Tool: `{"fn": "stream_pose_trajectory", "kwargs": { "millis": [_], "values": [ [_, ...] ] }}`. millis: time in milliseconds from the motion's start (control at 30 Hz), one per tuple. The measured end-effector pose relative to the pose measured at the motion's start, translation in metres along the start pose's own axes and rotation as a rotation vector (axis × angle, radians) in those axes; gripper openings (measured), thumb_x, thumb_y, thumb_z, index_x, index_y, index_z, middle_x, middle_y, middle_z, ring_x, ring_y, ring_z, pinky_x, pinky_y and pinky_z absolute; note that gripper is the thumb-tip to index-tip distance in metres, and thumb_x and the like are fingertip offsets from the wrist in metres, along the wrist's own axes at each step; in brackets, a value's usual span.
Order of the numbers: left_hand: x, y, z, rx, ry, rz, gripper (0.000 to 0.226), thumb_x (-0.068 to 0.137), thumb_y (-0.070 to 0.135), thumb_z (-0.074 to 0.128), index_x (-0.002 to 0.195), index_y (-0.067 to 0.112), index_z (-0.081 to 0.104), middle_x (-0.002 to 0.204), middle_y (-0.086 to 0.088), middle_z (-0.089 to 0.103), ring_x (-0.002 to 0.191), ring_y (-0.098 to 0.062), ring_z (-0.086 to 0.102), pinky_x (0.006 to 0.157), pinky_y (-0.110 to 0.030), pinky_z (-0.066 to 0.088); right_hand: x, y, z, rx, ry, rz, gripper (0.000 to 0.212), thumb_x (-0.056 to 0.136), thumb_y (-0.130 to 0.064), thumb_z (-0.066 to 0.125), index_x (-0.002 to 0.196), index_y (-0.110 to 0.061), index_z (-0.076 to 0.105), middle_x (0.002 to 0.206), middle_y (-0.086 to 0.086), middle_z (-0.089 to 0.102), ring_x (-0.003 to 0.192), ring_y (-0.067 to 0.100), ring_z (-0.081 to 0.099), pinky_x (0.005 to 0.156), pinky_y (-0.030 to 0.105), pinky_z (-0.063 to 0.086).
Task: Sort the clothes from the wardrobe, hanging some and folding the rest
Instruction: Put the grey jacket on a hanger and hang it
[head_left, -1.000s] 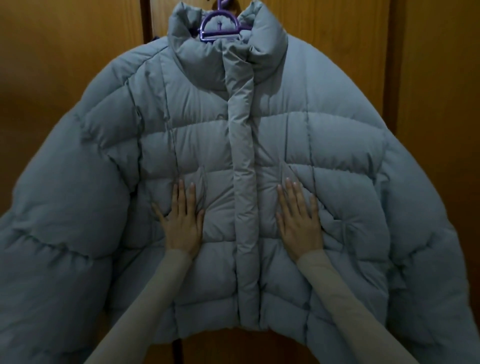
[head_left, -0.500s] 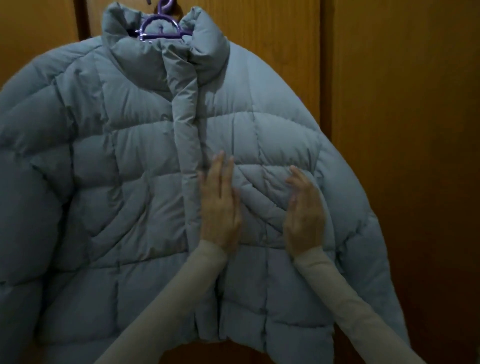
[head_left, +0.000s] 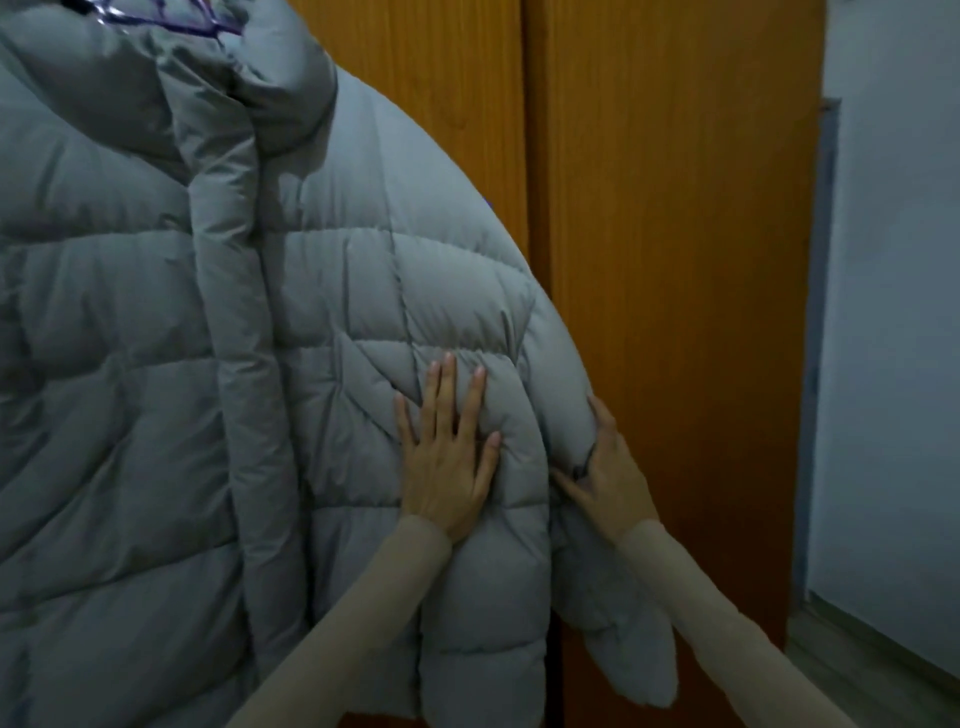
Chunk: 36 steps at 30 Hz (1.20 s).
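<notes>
No brand, label or writing can be read anywhere. A grey puffer jacket (head_left: 208, 389) hangs on a purple hanger (head_left: 156, 13) at the top left, in front of the wooden wardrobe (head_left: 649, 260), and fills the left and middle of the view. The left hand (head_left: 449, 452) lies flat on the jacket's front panel, right of the placket, fingers straight and slightly spread, pressing into the padding. The right hand (head_left: 608, 467) is at the jacket's right edge, touching the sleeve (head_left: 597, 597): its thumb reaches left across the fabric and its fingers go round the sleeve's outer edge, partly hidden. A pale wall (head_left: 893, 312) stands far right.
</notes>
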<state>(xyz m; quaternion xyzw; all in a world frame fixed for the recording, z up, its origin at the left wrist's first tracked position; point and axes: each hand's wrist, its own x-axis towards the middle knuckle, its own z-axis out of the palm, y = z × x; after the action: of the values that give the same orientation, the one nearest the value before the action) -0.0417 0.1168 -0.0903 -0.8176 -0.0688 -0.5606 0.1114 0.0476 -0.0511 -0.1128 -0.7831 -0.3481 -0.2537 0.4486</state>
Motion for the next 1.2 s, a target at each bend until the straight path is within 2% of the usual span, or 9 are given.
{"fn": "stream_pose_trajectory", "kwargs": {
  "millis": [133, 233, 700, 800, 867, 967, 1033, 1100, 1200],
  "values": [
    [0.0, -0.002, 0.004, -0.021, 0.027, 0.012, 0.062, 0.097, 0.048, 0.018, 0.151, 0.022, 0.001, 0.155, -0.013, 0.012, 0.145, -0.024, 0.006, 0.114, -0.052, -0.002, -0.005, -0.007, -0.004, -0.047, 0.012, 0.016, 0.075, 0.09, -0.02, 0.059, 0.147, -0.025, 0.011, 0.132, 0.011, 0.05, 0.114, 0.027, 0.053, 0.093, 0.045, 0.046],
    [-0.001, -0.002, 0.005, -0.037, 0.031, 0.029, 0.066, 0.094, 0.045, 0.028, 0.151, 0.02, 0.007, 0.154, -0.014, 0.014, 0.143, -0.028, 0.013, 0.113, -0.051, -0.002, -0.011, -0.012, -0.01, -0.085, 0.008, 0.048, 0.067, 0.094, -0.014, 0.052, 0.147, -0.022, 0.013, 0.123, 0.011, 0.056, 0.102, 0.026, 0.058, 0.085, 0.035, 0.048],
    [-0.005, -0.011, -0.002, 0.089, -0.083, 0.008, 0.065, 0.089, 0.043, 0.032, 0.147, 0.016, 0.019, 0.153, -0.012, 0.016, 0.141, -0.025, 0.015, 0.112, -0.049, -0.004, -0.044, -0.023, -0.066, -0.25, 0.018, 0.033, 0.057, 0.095, -0.006, 0.044, 0.146, -0.013, 0.021, 0.1, 0.015, 0.063, 0.082, 0.029, 0.062, 0.072, 0.041, 0.05],
    [-0.001, -0.007, -0.002, 0.134, -0.121, -0.01, 0.071, 0.09, 0.041, 0.049, 0.147, 0.017, 0.015, 0.155, -0.013, 0.018, 0.143, -0.023, 0.01, 0.112, -0.049, -0.008, -0.048, -0.024, -0.083, -0.437, 0.033, -0.026, 0.056, 0.092, -0.005, 0.05, 0.144, -0.011, 0.029, 0.077, 0.01, 0.061, 0.06, 0.023, 0.054, 0.054, 0.031, 0.041],
    [0.003, -0.006, -0.001, 0.18, -0.201, -0.051, 0.084, 0.086, 0.042, 0.058, 0.147, 0.021, 0.003, 0.156, -0.009, 0.01, 0.144, -0.018, -0.013, 0.11, -0.048, -0.017, -0.051, -0.023, -0.09, -0.493, 0.108, -0.164, 0.057, 0.08, 0.002, 0.062, 0.134, -0.004, 0.046, 0.059, 0.007, 0.055, 0.046, 0.014, 0.042, 0.041, 0.024, 0.029],
    [0.008, 0.004, -0.009, 0.189, -0.313, -0.098, 0.086, 0.092, 0.042, 0.05, 0.146, 0.026, -0.015, 0.157, -0.006, -0.005, 0.143, -0.016, -0.02, 0.108, -0.05, -0.023, -0.058, -0.029, -0.093, -0.456, 0.252, -0.327, 0.054, 0.066, -0.006, 0.062, 0.119, -0.001, 0.058, 0.048, 0.002, 0.052, 0.038, 0.008, 0.033, 0.037, 0.01, 0.013],
    [0.013, 0.013, -0.022, 0.14, -0.425, -0.108, 0.073, 0.099, 0.033, 0.038, 0.145, 0.026, -0.019, 0.157, -0.004, -0.015, 0.145, -0.019, -0.015, 0.11, -0.052, -0.017, -0.066, -0.039, -0.09, -0.403, 0.282, -0.377, 0.048, 0.072, -0.017, 0.057, 0.118, -0.003, 0.06, 0.053, 0.002, 0.058, 0.038, 0.012, 0.044, 0.04, 0.015, 0.024],
    [0.021, 0.011, -0.033, 0.017, -0.513, -0.129, 0.068, 0.098, 0.016, 0.038, 0.149, 0.025, -0.006, 0.158, -0.001, -0.013, 0.146, -0.018, -0.009, 0.112, -0.052, -0.012, -0.076, -0.047, -0.085, -0.333, 0.287, -0.415, 0.048, 0.077, -0.027, 0.049, 0.119, -0.005, 0.06, 0.061, 0.003, 0.062, 0.046, 0.015, 0.055, 0.048, 0.015, 0.031],
    [0.038, -0.003, -0.06, -0.576, -0.536, -0.324, 0.046, 0.098, 0.005, 0.036, 0.144, 0.009, 0.032, 0.151, -0.006, 0.029, 0.138, -0.014, 0.033, 0.117, -0.044, 0.004, -0.091, -0.061, -0.075, -0.154, 0.164, -0.417, 0.053, 0.082, -0.038, 0.051, 0.127, -0.011, 0.055, 0.085, 0.003, 0.069, 0.073, 0.017, 0.064, 0.065, 0.017, 0.042]
  ]
}}
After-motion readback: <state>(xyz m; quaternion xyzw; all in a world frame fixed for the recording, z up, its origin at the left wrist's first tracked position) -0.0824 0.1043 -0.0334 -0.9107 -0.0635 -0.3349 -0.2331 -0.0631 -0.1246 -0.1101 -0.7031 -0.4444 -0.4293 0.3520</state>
